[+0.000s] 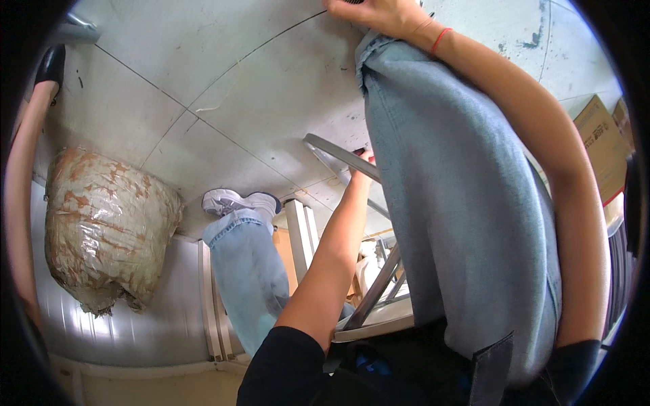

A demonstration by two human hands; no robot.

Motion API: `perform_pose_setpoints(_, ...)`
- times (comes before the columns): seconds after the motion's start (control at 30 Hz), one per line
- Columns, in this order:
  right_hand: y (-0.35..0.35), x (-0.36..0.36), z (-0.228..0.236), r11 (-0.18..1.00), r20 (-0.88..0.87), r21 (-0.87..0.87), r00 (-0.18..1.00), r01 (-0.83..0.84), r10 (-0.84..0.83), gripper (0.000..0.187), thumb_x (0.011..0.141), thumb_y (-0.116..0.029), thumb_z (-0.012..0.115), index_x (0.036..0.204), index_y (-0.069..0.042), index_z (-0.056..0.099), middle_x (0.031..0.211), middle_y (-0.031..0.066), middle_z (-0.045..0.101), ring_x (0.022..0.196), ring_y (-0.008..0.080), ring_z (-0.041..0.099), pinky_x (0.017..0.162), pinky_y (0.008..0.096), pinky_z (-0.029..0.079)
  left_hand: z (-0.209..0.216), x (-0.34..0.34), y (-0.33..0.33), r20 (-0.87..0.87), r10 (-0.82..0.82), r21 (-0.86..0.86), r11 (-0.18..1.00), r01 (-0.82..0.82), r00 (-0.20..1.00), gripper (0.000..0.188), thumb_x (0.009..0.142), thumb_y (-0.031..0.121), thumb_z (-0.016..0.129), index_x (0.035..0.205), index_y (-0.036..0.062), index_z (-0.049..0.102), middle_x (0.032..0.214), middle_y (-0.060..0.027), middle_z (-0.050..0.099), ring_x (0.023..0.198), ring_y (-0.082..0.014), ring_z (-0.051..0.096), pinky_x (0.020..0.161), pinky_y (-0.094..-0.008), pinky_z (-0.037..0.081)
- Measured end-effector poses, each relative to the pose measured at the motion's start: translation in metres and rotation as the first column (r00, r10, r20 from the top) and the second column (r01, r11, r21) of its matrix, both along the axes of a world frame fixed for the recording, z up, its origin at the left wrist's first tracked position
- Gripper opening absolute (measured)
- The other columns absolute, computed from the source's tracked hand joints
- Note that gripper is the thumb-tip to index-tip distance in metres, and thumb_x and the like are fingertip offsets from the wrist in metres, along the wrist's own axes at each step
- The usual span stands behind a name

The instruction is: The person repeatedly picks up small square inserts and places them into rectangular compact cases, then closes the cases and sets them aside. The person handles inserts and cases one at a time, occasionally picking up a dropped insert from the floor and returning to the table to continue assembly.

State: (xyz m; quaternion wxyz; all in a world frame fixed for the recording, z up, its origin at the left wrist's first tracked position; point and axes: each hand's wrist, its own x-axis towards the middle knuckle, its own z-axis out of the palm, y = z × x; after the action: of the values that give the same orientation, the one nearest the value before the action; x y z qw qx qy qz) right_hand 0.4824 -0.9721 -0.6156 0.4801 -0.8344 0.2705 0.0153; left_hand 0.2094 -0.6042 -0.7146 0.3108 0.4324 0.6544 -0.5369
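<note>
My right arm reaches around the bent denim-covered knee [460, 169], a thin red cord at its wrist. At the top edge my right hand [369, 12], partly cut off, is closed by a dark ridged thing [353, 1] that I cannot make out. Lower down, my left hand [363, 162] is closed around something small, dark and reddish. A grey metal tube [335, 152] of the seat frame crosses in front of this hand, and the knee hides part of it. My other leg, in light jeans [240, 257], ends in a white sneaker [227, 201].
A large bundle wrapped in clear film and tape [112, 227] stands at the left against a metal panel [179, 304]. Another person's bare leg with a black shoe [51, 65] is at the far left. Cardboard boxes [602, 145] stand at the right. The floor [223, 88] is pale tile.
</note>
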Motion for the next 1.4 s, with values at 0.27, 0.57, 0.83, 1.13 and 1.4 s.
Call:
perform_pose_setpoints(0.27, -0.005, -0.014, 0.000, 1.000, -0.035, -0.026, 0.999, -0.012, 0.011, 0.061, 0.076, -0.028, 0.072, 0.126, -0.001, 0.050, 0.106, 0.0234, 0.062, 0.101, 0.0387, 0.063, 0.089, 0.0453, 0.050, 0.006, 0.062, 0.000, 0.076, -0.066, 0.012, 0.998, 0.065, 0.995, 0.029, 0.091, 0.033, 0.071, 0.099, 0.0068, 0.062, 0.058, -0.0033, 0.055, 0.038, -0.0084, 0.040, 0.032, -0.0272, 0.025)
perform_pose_setpoints(0.57, 0.002, -0.014, -0.025, 0.987, 0.103, -0.163, 0.994, -0.004, 0.021, 0.063, 0.075, -0.035, 0.074, 0.125, -0.005, 0.050, 0.100, 0.0183, 0.061, 0.092, 0.0381, 0.064, 0.082, 0.0462, 0.052, 0.016, 0.074, 0.000, 0.194, -0.086, 0.157, 0.986, 0.055, 0.977, 0.030, 0.092, 0.034, 0.069, 0.099, 0.0066, 0.059, 0.059, -0.0037, 0.056, 0.038, -0.0084, 0.040, 0.032, -0.0270, 0.025)
perform_pose_setpoints(0.83, -0.009, -0.027, -0.010, 0.993, -0.066, -0.084, 0.995, -0.078, 0.073, 0.059, 0.075, -0.038, 0.075, 0.117, -0.003, 0.051, 0.107, 0.0203, 0.063, 0.102, 0.0391, 0.063, 0.089, 0.0477, 0.051, 0.128, 0.200, 0.024, 0.342, -0.803, -0.298, 0.400, 0.867, 0.488, 0.023, 0.091, 0.028, 0.063, 0.083, 0.0063, 0.065, 0.077, -0.0159, 0.072, 0.053, -0.0175, 0.061, 0.045, -0.0322, 0.046)
perform_pose_setpoints(1.13, -0.010, 0.008, 0.195, 0.918, -0.434, -0.087, 0.844, -0.386, 0.314, 0.062, 0.062, -0.047, 0.082, 0.106, -0.006, 0.066, 0.101, 0.0183, 0.073, 0.098, 0.0339, 0.071, 0.084, 0.0434, 0.057, 0.303, 0.391, -0.067, 0.267, -0.741, 0.283, -0.551, 0.785, -0.616, 0.030, 0.092, 0.028, 0.058, 0.114, 0.0129, 0.072, 0.114, -0.0143, 0.072, 0.108, -0.0339, 0.067, 0.090, -0.0471, 0.054)
perform_pose_setpoints(1.4, 0.078, 0.017, 0.435, 0.988, -0.020, 0.128, 0.996, -0.089, 0.092, 0.075, 0.072, -0.053, 0.078, 0.116, 0.005, 0.060, 0.099, 0.0220, 0.072, 0.094, 0.0311, 0.071, 0.083, 0.0395, 0.054, 0.631, 0.380, -0.217, 0.458, -0.237, 0.883, 0.232, 0.408, -0.857, 0.025, 0.096, 0.030, 0.056, 0.103, 0.0062, 0.060, 0.091, -0.0219, 0.070, 0.086, -0.0449, 0.066, 0.072, -0.0562, 0.051)
